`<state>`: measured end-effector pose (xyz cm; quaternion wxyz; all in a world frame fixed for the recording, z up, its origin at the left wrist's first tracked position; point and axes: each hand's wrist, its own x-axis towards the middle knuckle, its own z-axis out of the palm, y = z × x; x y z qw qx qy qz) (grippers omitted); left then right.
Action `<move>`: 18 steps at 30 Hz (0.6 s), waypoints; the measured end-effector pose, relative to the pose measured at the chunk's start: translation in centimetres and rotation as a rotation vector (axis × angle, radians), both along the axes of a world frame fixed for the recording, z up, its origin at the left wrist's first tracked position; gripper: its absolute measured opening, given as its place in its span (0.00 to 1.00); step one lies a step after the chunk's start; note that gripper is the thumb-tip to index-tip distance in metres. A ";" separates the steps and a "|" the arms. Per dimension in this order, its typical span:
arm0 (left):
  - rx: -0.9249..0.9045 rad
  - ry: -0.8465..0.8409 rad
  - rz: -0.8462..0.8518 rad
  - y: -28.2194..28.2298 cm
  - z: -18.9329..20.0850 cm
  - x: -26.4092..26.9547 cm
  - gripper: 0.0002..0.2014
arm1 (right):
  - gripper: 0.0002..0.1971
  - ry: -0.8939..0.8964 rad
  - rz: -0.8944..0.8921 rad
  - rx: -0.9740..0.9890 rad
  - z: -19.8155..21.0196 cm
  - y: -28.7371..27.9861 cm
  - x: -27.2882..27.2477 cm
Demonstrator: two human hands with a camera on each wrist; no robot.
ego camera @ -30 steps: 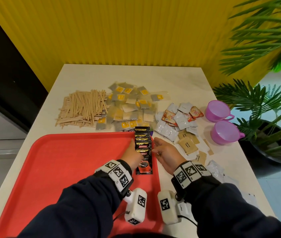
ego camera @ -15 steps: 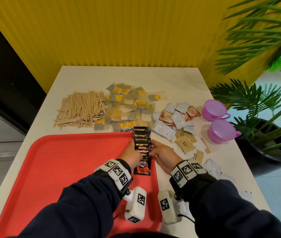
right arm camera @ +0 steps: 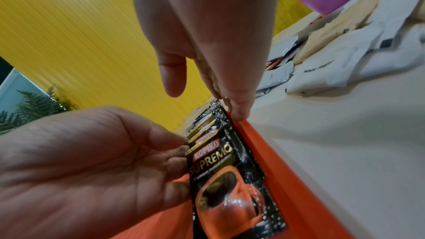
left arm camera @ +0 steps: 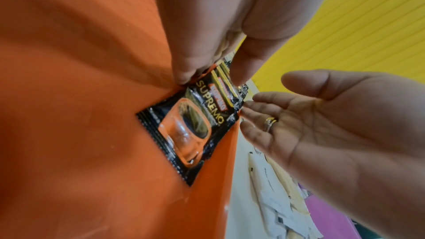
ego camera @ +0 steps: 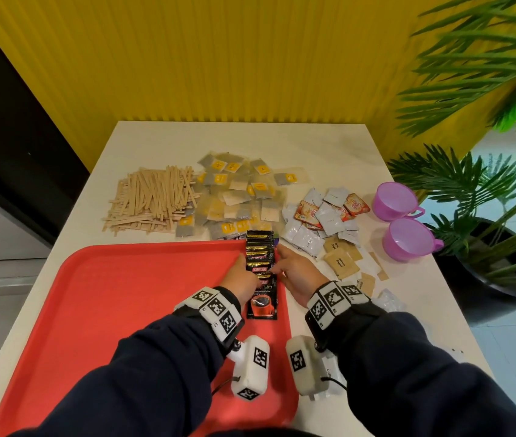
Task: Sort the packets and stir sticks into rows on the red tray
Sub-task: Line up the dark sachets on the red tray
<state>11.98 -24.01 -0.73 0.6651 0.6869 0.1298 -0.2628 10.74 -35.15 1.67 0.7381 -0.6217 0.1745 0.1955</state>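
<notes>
A row of overlapping black coffee packets (ego camera: pixel 261 266) lies along the right edge of the red tray (ego camera: pixel 124 310). My left hand (ego camera: pixel 241 272) has straight fingers against the row's left side. My right hand (ego camera: pixel 294 272) has straight fingers against its right side, at the tray rim. The left wrist view shows the nearest packet (left arm camera: pixel 190 128) flat on the tray (left arm camera: pixel 69 97), my left hand (left arm camera: pixel 207 43) above it and the right palm (left arm camera: pixel 322 124) open beside it. In the right wrist view the packets (right arm camera: pixel 230 197) lie between my right hand (right arm camera: pixel 207 34) and left hand (right arm camera: pixel 80 161).
Beyond the tray lie a heap of wooden stir sticks (ego camera: pixel 152 200), grey and yellow tea packets (ego camera: pixel 237 197), white and orange packets (ego camera: pixel 319 222) and brown sugar packets (ego camera: pixel 342 263). Two purple cups (ego camera: pixel 408 239) stand at the right. A potted plant (ego camera: pixel 487 216) is past the table's right edge.
Both hands have slid slightly farther along the sides of the coffee packet row. The row itself stays where it was on the tray.
</notes>
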 end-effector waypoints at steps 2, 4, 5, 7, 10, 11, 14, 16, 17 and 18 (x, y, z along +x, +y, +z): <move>0.000 0.009 -0.007 0.0 0.1 0.2 0.30 | 0.29 0.000 -0.013 0.028 0.2 -0.1 0.3; -0.003 0.010 -0.013 0.1 0.2 0.6 0.31 | 0.28 0.000 -0.034 0.069 0.4 -0.1 0.6; 0.001 0.008 -0.024 0.2 0.3 0.8 0.32 | 0.27 0.001 -0.052 0.087 0.4 -0.1 0.9; 0.015 0.006 -0.051 0.2 0.5 1.4 0.34 | 0.27 0.006 -0.081 0.107 0.5 -0.1 1.3; -0.025 0.045 -0.036 0.2 0.5 1.8 0.37 | 0.26 0.021 -0.090 0.133 0.6 -0.1 1.7; -0.038 0.046 -0.024 0.1 0.6 1.9 0.38 | 0.25 0.026 -0.090 0.144 0.6 -0.1 1.8; -0.074 0.040 -0.007 0.2 0.8 2.1 0.36 | 0.23 0.036 -0.105 0.161 0.6 -0.4 2.1; -0.099 0.045 0.002 0.2 1.0 2.1 0.33 | 0.22 0.039 -0.117 0.174 0.6 -0.4 2.2; -0.104 0.051 0.003 0.3 1.0 2.2 0.32 | 0.21 0.046 -0.126 0.178 0.6 -0.4 2.3; -0.103 0.054 0.002 0.3 1.1 2.3 0.31 | 0.19 0.055 -0.140 0.185 0.6 -0.4 2.3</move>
